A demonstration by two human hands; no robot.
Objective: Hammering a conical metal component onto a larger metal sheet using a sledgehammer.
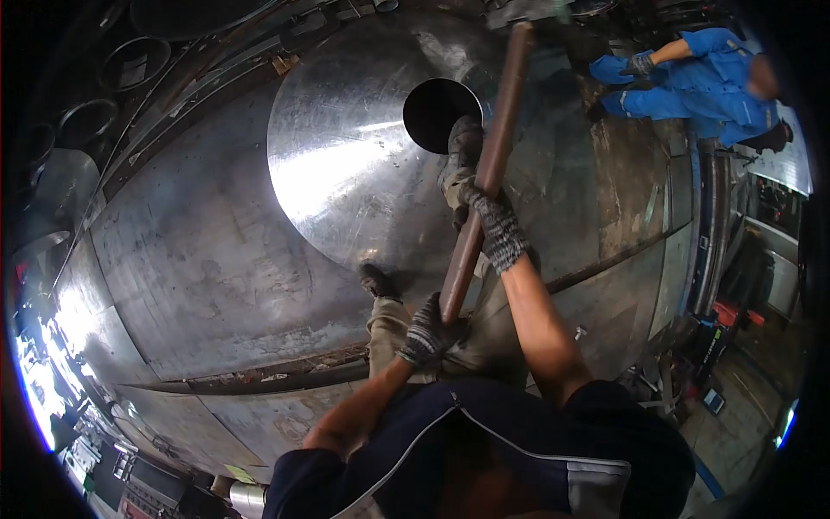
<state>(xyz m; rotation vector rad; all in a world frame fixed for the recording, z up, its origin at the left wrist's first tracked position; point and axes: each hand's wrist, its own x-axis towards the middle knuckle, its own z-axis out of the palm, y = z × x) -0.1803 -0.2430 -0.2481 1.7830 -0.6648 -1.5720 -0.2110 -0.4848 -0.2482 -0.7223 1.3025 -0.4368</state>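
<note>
A long reddish-brown bar (494,160) slants away from me. Grey knitted gloves cover both hands. Around the bar's near end my left hand (425,333) is closed. Farther up, my right hand (496,223) wraps round its middle. Whether the blurred grey shape at the bar's far end belongs to it, I cannot tell. Beneath lies a shiny metal cone (333,186) with a round dark opening (437,112). One of my shoes (465,137) is beside that opening, partly behind the bar; the other shoe (374,279) is by the cone's lower rim.
Large steel plates (207,233) cover the floor, with a debris-filled gap (277,381) between them. At the upper right is a person (713,86) in blue workwear and gloves. Metal rings (137,65) lie at the upper left. Long pipes (711,229) lie at the right.
</note>
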